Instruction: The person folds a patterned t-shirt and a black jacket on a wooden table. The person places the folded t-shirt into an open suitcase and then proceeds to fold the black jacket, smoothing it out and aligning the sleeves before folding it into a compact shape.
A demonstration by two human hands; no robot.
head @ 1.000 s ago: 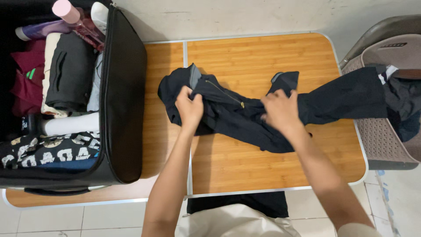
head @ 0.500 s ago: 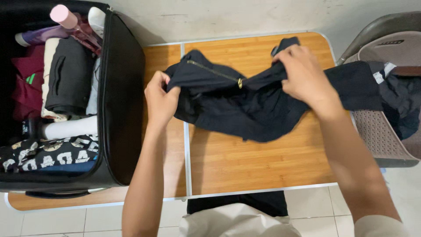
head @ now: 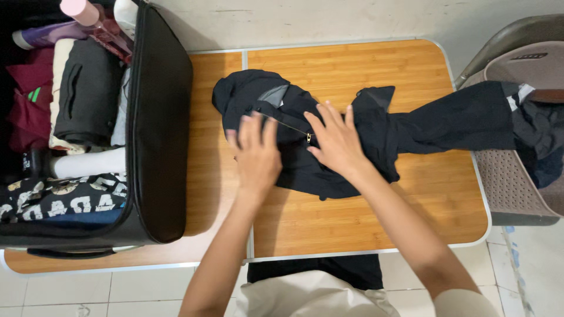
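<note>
Head view: both hands lie flat with fingers spread, gripping nothing. The left hand (head: 257, 154) and right hand (head: 333, 141) press side by side on a black jacket (head: 305, 135) bunched at the counter's (head: 352, 217) middle, nearer its far edge. One sleeve trails over the right edge onto a chair (head: 517, 182). An open suitcase (head: 158, 135), packed with clothes, covers the left end.

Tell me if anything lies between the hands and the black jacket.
Nothing visible does. The left hand and right hand both lie flat on the black jacket, either side of its zip pull, on the table.
</note>
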